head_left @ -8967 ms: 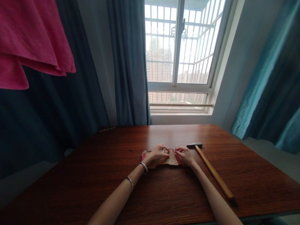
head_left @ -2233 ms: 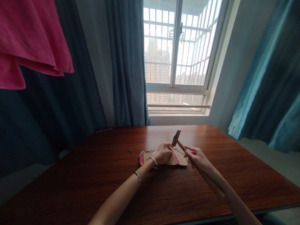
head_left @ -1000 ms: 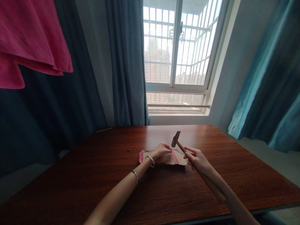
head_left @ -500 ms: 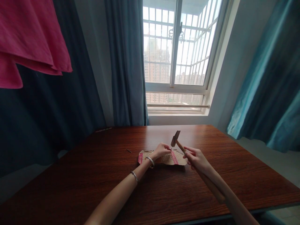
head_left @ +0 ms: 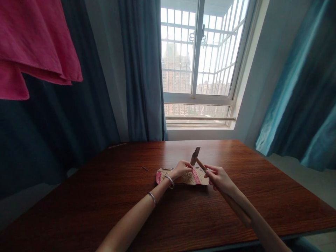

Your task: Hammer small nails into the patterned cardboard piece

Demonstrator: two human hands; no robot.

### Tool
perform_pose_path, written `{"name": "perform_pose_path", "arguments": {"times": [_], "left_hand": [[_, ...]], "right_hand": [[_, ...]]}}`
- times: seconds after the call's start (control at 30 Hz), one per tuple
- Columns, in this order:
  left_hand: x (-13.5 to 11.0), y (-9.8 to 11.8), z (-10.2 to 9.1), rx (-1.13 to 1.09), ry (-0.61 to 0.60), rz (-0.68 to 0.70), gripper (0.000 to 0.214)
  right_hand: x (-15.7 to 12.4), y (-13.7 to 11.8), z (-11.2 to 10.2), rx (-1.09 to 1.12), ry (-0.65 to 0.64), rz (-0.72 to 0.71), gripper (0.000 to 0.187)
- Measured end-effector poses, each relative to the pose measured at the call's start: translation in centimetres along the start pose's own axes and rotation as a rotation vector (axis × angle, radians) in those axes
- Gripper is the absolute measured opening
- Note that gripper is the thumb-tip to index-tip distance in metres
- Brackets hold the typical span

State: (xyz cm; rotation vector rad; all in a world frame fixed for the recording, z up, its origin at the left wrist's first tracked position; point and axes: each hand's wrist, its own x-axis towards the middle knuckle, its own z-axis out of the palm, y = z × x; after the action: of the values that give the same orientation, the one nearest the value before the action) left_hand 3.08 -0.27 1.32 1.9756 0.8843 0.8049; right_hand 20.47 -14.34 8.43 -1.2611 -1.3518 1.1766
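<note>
My right hand point(head_left: 219, 178) is closed around the wooden handle of a hammer point(head_left: 201, 164), whose metal head is at the tip of a thin upright nail point(head_left: 193, 168). Thumb and fingers of my left hand point(head_left: 183, 169) pinch that nail over a piece of cardboard point(head_left: 187, 179). The cardboard lies flat on the table, tan with pink bands and many small holes; my left hand covers part of it. Two silver bracelets point(head_left: 170, 182) circle my left wrist and forearm.
A loose nail point(head_left: 145, 168) lies on the brown wooden table point(head_left: 168, 213), left of the cardboard. Behind the table are a barred window point(head_left: 195, 70) and blue curtains point(head_left: 143, 70). A pink cloth point(head_left: 39, 45) hangs at the upper left.
The hammer head has come down slightly and left, from just above the nail to its top. My left hand keeps its pinch in nearly the same place.
</note>
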Motion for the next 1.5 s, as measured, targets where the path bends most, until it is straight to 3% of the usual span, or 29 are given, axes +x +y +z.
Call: {"name": "perform_pose_path", "arguments": {"times": [0.13, 0.3, 0.43, 0.7, 0.87, 1.03, 1.5], "left_hand": [[-0.2, 0.0, 0.1, -0.011, 0.005, 0.015, 0.019], [-0.3, 0.4, 0.2, 0.012, 0.024, -0.005, 0.020], [-0.3, 0.5, 0.2, 0.010, 0.028, 0.013, 0.021], [-0.1, -0.1, 0.4, 0.033, 0.029, 0.014, 0.020], [-0.1, 0.0, 0.4, 0.025, 0.021, -0.020, 0.021], [-0.1, 0.0, 0.3, 0.004, 0.016, -0.008, 0.022], [-0.1, 0.1, 0.3, 0.037, 0.010, -0.035, 0.022]], "right_hand": [[0.2, -0.1, -0.1, 0.012, 0.072, -0.023, 0.055], [0.3, 0.0, -0.3, -0.012, 0.018, 0.010, 0.053], [0.0, 0.2, -0.1, 0.049, 0.095, -0.030, 0.054], [-0.3, 0.5, 0.1, 0.066, 0.094, -0.031, 0.055], [-0.2, 0.8, -0.3, -0.001, 0.051, 0.004, 0.054], [-0.2, 0.0, -0.4, -0.052, 0.123, -0.017, 0.055], [0.0, -1.6, 0.4, -0.144, -0.003, 0.024, 0.045]]}}
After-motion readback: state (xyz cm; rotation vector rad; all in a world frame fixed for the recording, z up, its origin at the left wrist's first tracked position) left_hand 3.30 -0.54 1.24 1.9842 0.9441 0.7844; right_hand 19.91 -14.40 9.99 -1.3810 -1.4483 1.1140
